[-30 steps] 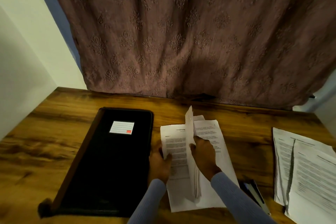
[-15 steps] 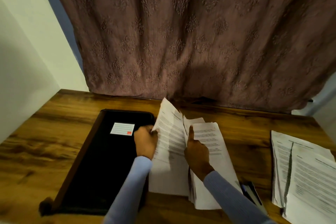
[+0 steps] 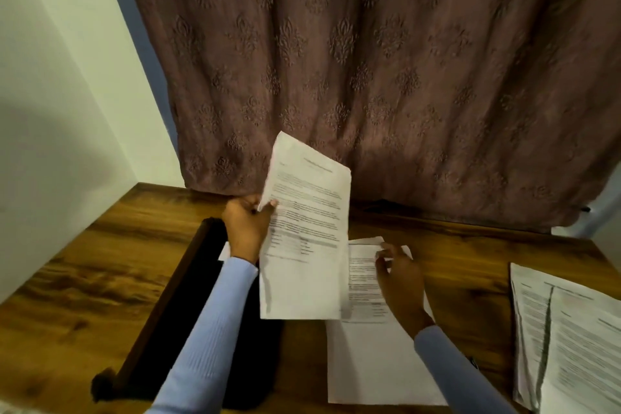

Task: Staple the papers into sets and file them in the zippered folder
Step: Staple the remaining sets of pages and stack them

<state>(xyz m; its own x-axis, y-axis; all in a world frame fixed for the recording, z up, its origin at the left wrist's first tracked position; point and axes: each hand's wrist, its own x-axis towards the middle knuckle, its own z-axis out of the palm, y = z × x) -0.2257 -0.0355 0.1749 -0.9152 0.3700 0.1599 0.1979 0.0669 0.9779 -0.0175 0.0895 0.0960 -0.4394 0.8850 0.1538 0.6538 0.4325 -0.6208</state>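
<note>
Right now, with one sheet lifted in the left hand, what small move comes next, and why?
Probably pinch up the next sheet: the right hand already touches the top corner of the flat stack, while the left hand holds the lifted sheet clear.

No legible text. Held sheet (image 3: 307,228): printed lines, blurred, unreadable. Sheet on table (image 3: 366,282): printed paragraphs, too small to read. Stack at right (image 3: 571,329): print likewise unreadable. Folder label (image 3: 224,250) mostly hidden.
</note>
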